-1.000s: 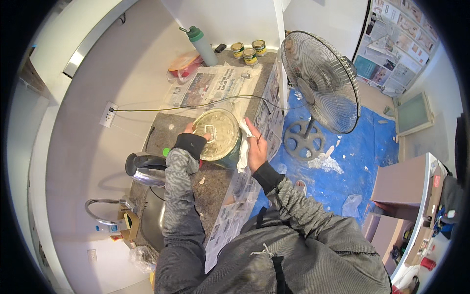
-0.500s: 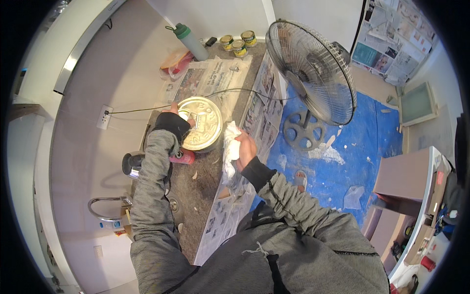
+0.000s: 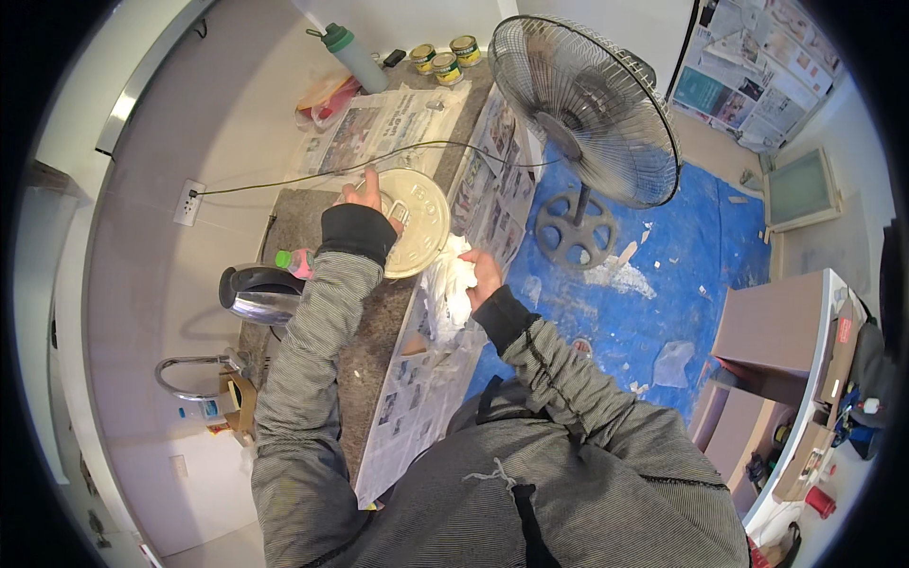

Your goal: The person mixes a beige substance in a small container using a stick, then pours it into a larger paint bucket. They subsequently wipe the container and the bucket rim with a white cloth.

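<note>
A round cream-coloured lid (image 3: 421, 241) with raised lettering sits on a pail, whose sides are mostly hidden, on the stone-look counter. Over its left part lies my left hand (image 3: 367, 197), its fingers apart, one stretched toward the far side; the cuff covers some of the hand. At the lid's right edge, my right hand (image 3: 485, 277) is closed around a crumpled white cloth (image 3: 449, 289), which hangs by the counter's front edge.
Beside my left forearm stand a green-capped pink bottle (image 3: 299, 262) and a kettle (image 3: 260, 295). Small tins (image 3: 446, 67), a flask (image 3: 357, 59) and newspaper (image 3: 379, 123) occupy the counter's far end. A cord (image 3: 312, 174) runs behind the lid. A fan (image 3: 587, 114) stands on blue sheeting (image 3: 701, 246).
The lidded pail has shifted right, toward the counter's front edge, with my left hand on it. The cloth in my right hand has come up against the lid's side. The view has tilted slightly.
</note>
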`<state>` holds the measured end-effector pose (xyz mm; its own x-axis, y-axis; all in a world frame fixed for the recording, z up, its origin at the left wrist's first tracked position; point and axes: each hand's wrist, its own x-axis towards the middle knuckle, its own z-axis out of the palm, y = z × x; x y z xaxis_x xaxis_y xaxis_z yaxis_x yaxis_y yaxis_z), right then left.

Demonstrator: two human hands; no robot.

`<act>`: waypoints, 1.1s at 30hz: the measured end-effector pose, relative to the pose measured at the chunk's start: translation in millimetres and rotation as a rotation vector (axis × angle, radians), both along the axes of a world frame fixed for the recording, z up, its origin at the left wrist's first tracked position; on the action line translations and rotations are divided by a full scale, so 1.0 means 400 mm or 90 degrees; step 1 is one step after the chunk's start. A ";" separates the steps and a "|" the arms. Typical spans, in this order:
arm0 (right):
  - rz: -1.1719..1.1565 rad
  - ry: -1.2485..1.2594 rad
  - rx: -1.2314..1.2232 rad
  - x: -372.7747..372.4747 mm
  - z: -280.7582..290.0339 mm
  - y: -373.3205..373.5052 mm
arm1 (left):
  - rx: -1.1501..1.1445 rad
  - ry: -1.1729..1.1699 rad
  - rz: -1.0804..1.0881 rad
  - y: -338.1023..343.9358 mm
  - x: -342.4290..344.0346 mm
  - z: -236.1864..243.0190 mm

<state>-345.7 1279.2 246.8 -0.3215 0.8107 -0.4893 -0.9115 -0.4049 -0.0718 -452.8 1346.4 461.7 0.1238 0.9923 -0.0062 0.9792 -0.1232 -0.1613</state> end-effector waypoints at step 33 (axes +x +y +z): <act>0.028 -0.032 0.003 0.086 -0.044 -0.054 | 0.064 -0.001 0.048 -0.143 0.106 -0.098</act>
